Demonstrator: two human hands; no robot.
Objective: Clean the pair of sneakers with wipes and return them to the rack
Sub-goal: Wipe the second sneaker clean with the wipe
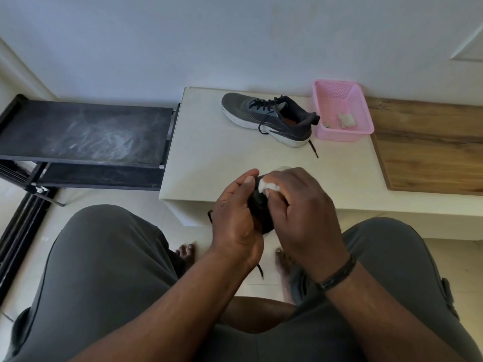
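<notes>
A dark sneaker (261, 207) is held up between the person's knees, just near of the white platform's (209, 158) front edge, and is mostly hidden by both hands. The left hand (235, 218) curls round its left side, thumb up over the top. The right hand (305, 205) covers its right side, fingers folded down on a crumpled white wipe (269, 186) pressed against the shoe. A black lace (260, 271) hangs below the hands toward the pale tiled floor (52, 236), where bare toes show.

The second sneaker (269, 118), grey with a white sole and black laces, lies on the far part of the platform, toe pointing left, one lace trailing toward the near side. Just right of its heel sits a pink plastic basket (363, 111) holding a few small pale scraps, which cannot be identified.

The platform is a low, smooth white slab against a plain white wall (235, 35); a wood-grain panel (431, 147) continues it to the right. To the left stands a black shoe rack (86, 131), its top shelf smeared with whitish dust marks, with a lower shelf under it. The person wears grey trousers and a dark wristband (337, 275) on the right wrist.
</notes>
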